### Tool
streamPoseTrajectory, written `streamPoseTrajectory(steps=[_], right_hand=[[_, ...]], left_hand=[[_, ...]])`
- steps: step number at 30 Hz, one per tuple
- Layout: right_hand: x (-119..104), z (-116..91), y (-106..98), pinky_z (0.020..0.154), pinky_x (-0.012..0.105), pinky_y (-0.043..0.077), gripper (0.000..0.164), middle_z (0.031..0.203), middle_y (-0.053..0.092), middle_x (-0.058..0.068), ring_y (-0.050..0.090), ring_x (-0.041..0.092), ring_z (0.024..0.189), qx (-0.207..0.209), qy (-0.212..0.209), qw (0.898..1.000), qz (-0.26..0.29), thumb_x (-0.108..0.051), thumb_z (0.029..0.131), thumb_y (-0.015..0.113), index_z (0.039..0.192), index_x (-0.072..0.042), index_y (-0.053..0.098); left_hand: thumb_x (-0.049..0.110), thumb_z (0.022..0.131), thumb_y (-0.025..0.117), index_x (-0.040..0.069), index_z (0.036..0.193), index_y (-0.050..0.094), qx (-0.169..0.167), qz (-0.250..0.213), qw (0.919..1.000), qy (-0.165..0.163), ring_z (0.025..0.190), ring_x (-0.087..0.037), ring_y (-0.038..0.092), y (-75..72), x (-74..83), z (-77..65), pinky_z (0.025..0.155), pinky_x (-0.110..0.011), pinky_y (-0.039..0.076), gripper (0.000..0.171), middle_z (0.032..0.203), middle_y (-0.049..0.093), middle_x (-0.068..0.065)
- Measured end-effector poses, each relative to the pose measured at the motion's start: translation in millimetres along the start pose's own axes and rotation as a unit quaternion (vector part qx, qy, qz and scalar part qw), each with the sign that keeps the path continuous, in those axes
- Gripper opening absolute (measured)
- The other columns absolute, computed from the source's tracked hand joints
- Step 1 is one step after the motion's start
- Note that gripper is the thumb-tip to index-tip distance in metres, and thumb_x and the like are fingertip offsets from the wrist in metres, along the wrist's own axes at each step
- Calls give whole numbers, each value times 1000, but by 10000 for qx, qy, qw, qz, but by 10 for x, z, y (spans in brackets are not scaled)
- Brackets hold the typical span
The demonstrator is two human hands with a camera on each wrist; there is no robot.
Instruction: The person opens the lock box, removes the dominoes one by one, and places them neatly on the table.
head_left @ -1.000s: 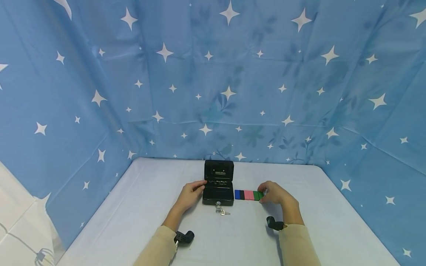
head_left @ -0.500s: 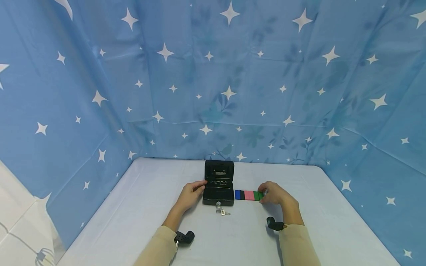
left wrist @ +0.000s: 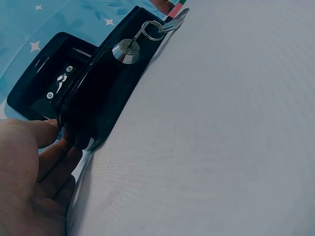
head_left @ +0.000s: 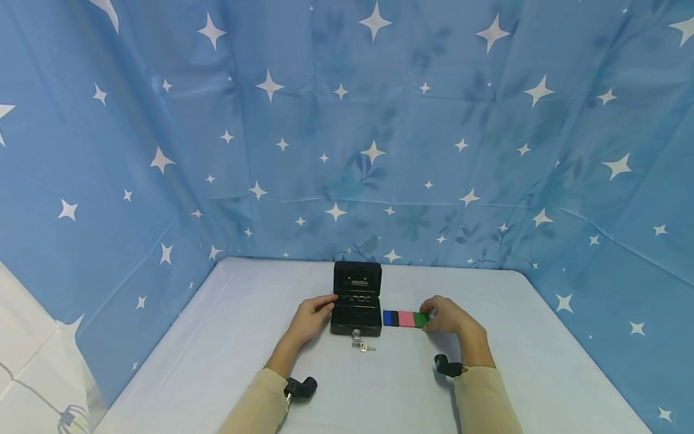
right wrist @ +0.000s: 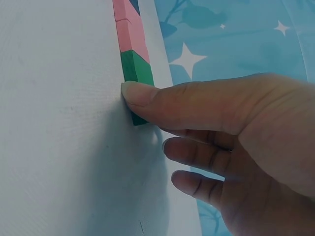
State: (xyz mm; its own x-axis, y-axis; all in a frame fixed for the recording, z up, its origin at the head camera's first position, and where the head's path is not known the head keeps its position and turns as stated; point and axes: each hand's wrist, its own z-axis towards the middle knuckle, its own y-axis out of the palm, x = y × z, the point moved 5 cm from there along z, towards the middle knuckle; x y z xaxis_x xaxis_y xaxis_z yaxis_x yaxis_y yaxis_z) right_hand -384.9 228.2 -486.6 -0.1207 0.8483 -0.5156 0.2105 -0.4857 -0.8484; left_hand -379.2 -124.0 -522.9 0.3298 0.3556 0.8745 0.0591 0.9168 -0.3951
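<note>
A black metal cash box [head_left: 356, 317] stands on the table with its lid [head_left: 356, 278] raised. In its front lock sits a key on a ring with a second key [head_left: 368, 348]. My left hand [head_left: 311, 316] grips the box's left side, thumb at the upper edge and fingers curled lower down. To the right of the box lies a row of small blocks: blue [head_left: 387, 317], black [head_left: 395, 318], pink [head_left: 405, 319] and green [right wrist: 136, 66]. My right hand [head_left: 447, 314] pinches the green block at the row's right end, thumb on its near face; its far side is hidden.
White cloth covers the table [head_left: 379, 392]. A blue curtain [head_left: 347, 132] with white stars hangs behind and on both sides. A white cable [head_left: 67, 416] is at the lower left, off the table.
</note>
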Motion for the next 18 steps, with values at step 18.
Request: streamPoseTrajectory(steps=[18], right_hand=[[-399, 80, 124, 101, 58, 55, 46, 135, 62, 22, 63, 35, 113, 855, -910, 9921, 72, -27, 101, 70, 136, 2, 63]], left_hand=[[10, 98, 72, 4, 124, 75, 1241, -78, 9918, 307, 132, -33, 63, -180, -24, -6, 117, -52, 46, 27, 132, 72, -12]])
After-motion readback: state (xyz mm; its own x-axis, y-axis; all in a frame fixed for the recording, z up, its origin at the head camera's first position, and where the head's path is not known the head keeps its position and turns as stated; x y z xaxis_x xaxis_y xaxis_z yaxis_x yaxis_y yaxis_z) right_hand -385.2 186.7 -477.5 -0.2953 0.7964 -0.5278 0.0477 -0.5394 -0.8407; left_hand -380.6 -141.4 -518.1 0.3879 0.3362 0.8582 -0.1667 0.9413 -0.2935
